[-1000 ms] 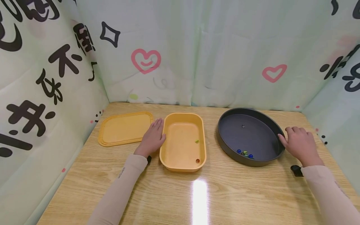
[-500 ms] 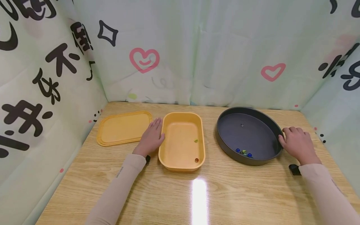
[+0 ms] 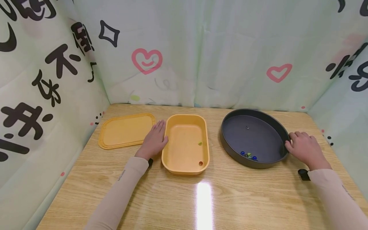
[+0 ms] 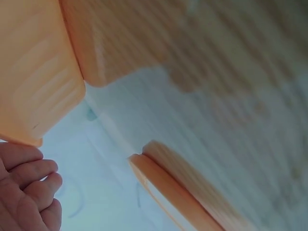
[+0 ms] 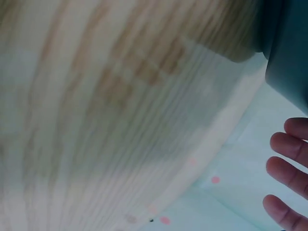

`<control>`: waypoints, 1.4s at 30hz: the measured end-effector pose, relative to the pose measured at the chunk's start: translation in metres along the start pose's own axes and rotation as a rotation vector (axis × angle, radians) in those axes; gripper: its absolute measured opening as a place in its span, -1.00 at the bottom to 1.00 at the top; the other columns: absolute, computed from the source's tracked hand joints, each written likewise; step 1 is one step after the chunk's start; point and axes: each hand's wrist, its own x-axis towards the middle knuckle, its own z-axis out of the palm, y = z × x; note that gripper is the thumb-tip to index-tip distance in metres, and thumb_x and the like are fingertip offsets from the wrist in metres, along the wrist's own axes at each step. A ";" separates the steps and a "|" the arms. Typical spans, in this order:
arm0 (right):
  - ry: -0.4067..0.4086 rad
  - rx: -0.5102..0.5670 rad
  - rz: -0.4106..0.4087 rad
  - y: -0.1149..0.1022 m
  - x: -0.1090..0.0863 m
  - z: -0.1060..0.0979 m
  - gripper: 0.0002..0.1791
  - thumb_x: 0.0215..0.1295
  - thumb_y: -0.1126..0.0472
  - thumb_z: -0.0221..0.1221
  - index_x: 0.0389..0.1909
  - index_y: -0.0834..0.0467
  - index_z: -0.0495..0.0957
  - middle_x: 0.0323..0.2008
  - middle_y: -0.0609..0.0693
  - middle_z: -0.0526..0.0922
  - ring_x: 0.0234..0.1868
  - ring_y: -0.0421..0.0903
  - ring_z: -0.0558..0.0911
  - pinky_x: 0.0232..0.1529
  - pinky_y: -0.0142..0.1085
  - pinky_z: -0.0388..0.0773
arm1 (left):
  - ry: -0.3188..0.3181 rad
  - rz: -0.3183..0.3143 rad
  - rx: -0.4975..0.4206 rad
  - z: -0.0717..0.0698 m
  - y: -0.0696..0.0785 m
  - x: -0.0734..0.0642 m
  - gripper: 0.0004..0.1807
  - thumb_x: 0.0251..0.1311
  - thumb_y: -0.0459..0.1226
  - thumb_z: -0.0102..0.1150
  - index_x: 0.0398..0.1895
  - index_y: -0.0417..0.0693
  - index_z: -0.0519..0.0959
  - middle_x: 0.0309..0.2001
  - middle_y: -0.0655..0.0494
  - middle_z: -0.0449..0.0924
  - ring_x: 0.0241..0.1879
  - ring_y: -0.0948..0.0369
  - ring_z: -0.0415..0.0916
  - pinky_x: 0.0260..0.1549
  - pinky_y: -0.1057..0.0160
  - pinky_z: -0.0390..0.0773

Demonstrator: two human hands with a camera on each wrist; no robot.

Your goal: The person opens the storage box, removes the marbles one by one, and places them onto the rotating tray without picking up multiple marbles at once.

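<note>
My left hand lies at the left side of a yellow rectangular container, fingers straight and together, touching its rim. In the left wrist view, the fingers are beside the container's ribbed outer wall. Inside it are a yellow-green marble and a reddish-brown marble. My right hand touches the right side of a round dark grey pan; the right wrist view shows its fingers extended near the pan's wall. Blue and yellow-green marbles cluster at the pan's front; a clear one lies farther back.
A yellow lid lies flat to the left of the container, close to the left hand. The wooden table ends against printed curtains at the back and sides. A strip of light reflects off its front middle.
The head view has shifted slightly. Both hands, the container, the pan and the marbles stay where they were.
</note>
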 end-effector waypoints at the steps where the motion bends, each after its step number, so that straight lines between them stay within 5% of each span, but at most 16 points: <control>1: 0.007 0.000 -0.003 0.000 0.000 0.000 -0.57 0.28 0.15 -0.01 -0.10 0.49 0.44 -0.13 0.46 0.51 -0.14 0.35 0.47 -0.25 0.25 0.37 | -0.004 0.002 0.002 0.000 0.000 0.000 -0.30 0.37 -0.15 -0.21 0.45 -0.33 -0.09 0.47 -0.21 -0.08 0.48 -0.04 -0.13 0.47 0.04 -0.13; 26: 0.060 0.008 0.003 0.002 -0.001 0.004 -0.65 0.30 0.15 -0.04 -0.12 0.39 0.41 -0.12 0.38 0.49 -0.06 0.34 0.38 -0.18 0.23 0.29 | -0.063 0.007 0.075 -0.013 0.003 0.002 -0.29 0.39 -0.11 -0.19 0.44 -0.34 -0.07 0.47 -0.22 -0.09 0.49 -0.03 -0.16 0.47 0.03 -0.15; 32: 0.055 0.004 0.008 0.000 -0.001 0.003 -0.65 0.30 0.15 -0.05 -0.14 0.39 0.41 -0.13 0.38 0.50 -0.07 0.33 0.38 -0.20 0.21 0.29 | 0.011 0.062 0.060 -0.030 0.015 0.001 -0.28 0.33 -0.14 -0.03 0.44 -0.28 0.02 0.45 -0.18 0.03 0.46 -0.02 -0.03 0.44 0.02 0.00; 36: 0.056 0.006 0.014 0.000 -0.001 0.003 -0.65 0.29 0.15 -0.04 -0.13 0.40 0.41 -0.12 0.39 0.50 -0.06 0.33 0.39 -0.19 0.22 0.29 | 0.104 0.129 -0.085 -0.042 0.029 0.003 -0.33 0.24 -0.19 0.13 0.39 -0.20 0.21 0.36 -0.11 0.26 0.36 -0.02 0.22 0.30 0.00 0.30; 39: 0.057 0.006 0.016 0.000 -0.001 0.004 -0.62 0.29 0.15 -0.04 -0.10 0.42 0.41 -0.10 0.40 0.50 -0.05 0.34 0.39 -0.17 0.24 0.29 | 0.132 0.142 -0.292 -0.047 0.040 0.005 -0.39 0.18 -0.21 0.21 0.30 -0.16 0.35 0.26 -0.07 0.42 -0.03 -0.05 0.54 0.05 0.04 0.51; 42: 0.058 0.008 0.017 0.001 -0.001 0.004 -0.61 0.30 0.15 -0.05 -0.08 0.42 0.41 -0.09 0.41 0.50 -0.03 0.35 0.39 -0.15 0.24 0.29 | 0.134 0.110 -0.504 -0.049 0.048 0.009 -0.48 0.14 -0.22 0.26 0.20 -0.11 0.48 0.17 0.00 0.54 -0.11 -0.02 0.58 0.03 0.10 0.53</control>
